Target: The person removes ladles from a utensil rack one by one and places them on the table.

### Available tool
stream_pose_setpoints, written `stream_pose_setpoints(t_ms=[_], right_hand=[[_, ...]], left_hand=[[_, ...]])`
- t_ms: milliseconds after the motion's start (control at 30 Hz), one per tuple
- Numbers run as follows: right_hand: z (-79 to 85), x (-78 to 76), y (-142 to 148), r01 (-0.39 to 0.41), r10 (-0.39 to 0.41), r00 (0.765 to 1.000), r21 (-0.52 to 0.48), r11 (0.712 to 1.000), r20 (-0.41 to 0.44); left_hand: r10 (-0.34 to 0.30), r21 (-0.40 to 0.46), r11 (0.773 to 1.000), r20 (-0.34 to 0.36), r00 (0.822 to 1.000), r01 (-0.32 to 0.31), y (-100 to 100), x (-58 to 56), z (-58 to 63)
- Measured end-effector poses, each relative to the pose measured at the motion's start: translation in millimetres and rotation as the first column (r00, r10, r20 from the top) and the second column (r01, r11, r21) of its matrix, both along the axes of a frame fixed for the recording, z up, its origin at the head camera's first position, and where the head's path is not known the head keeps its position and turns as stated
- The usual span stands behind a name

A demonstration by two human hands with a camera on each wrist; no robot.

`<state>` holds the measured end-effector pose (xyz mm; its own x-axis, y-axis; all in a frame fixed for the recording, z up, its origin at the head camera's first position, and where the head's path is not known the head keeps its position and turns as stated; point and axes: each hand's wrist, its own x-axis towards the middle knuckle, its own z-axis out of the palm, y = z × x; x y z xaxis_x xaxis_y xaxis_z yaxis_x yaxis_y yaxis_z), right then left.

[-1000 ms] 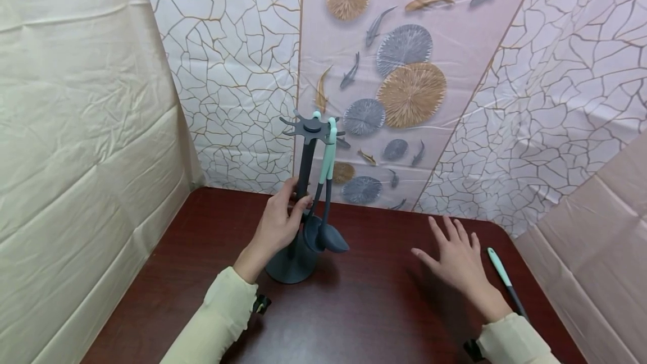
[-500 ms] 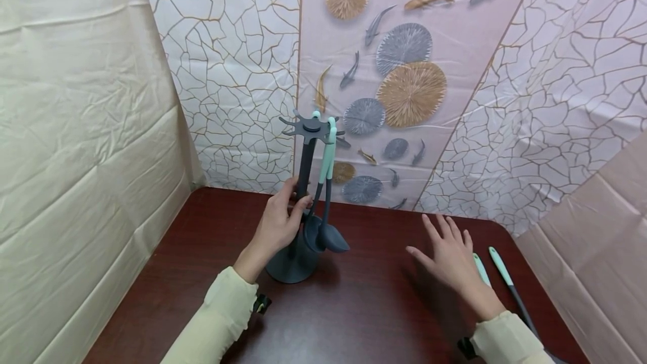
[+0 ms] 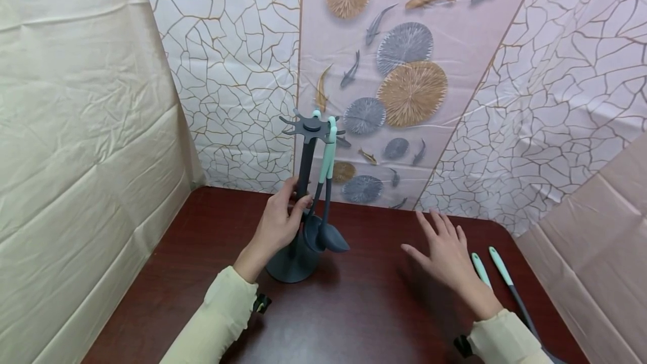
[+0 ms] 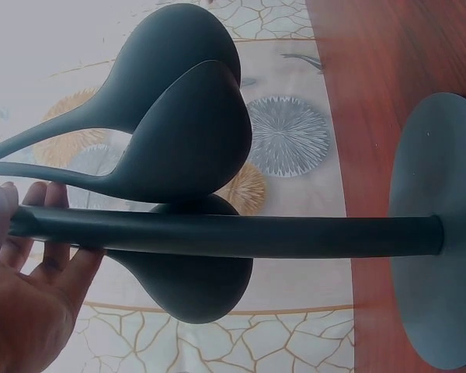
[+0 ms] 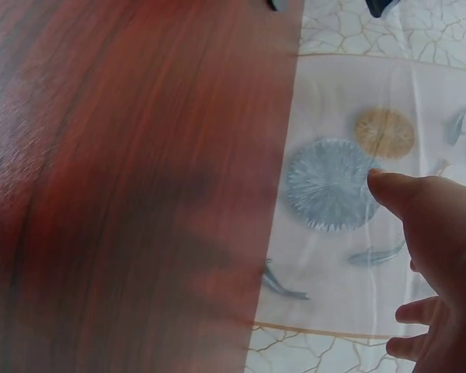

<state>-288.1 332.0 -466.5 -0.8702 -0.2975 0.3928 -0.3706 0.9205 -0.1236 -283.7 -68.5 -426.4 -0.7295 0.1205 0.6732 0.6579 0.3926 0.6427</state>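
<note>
A dark grey utensil stand with a hooked top and round base stands left of the table's middle. My left hand grips its upright post, fingers and thumb around it, as the left wrist view also shows. Several utensils with mint-green handles hang on the stand's right and rear side; their dark rounded heads look like spoons or ladles. My right hand hovers over the table's right part, fingers spread and holding nothing. In the right wrist view, its thumb and some fingertips show.
Two utensils with mint-green handles lie at the table's right side: a nearer one, partly hidden by the right forearm, and an outer one. The dark red wooden table is bordered by patterned cloth behind and plain cloth at both sides.
My right hand has drifted left and slightly away from me, uncovering the second utensil handle beside it. My left hand and the stand have stayed in place.
</note>
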Motion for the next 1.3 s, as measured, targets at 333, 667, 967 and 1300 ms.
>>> stream_pose_setpoints(t_ms=[333,667,967,1300], right_hand=[[9.2,-0.5,-11.8,-0.006,0.007,1.000,-0.011,1.000,0.012],[16.2,0.2,-19.6,-0.015,0.015,1.000,-0.031,0.999,-0.009],[20.0,4.4,-27.2,-0.017,0.017,1.000,-0.064,0.998,-0.001],[25.0,1.1,-43.3,-0.047,0.044,0.998,-0.093,0.995,-0.039]], left_hand=[[-0.009,-0.004,1.000,0.012,1.000,0.009,-1.7,-0.6,-1.0],[-0.008,-0.007,1.000,0.007,1.000,0.008,-1.5,0.5,0.1],[-0.002,-0.008,1.000,0.014,1.000,0.002,-1.0,0.7,-0.6],[0.004,-0.007,1.000,0.018,1.000,-0.004,-0.8,0.6,-0.7]])
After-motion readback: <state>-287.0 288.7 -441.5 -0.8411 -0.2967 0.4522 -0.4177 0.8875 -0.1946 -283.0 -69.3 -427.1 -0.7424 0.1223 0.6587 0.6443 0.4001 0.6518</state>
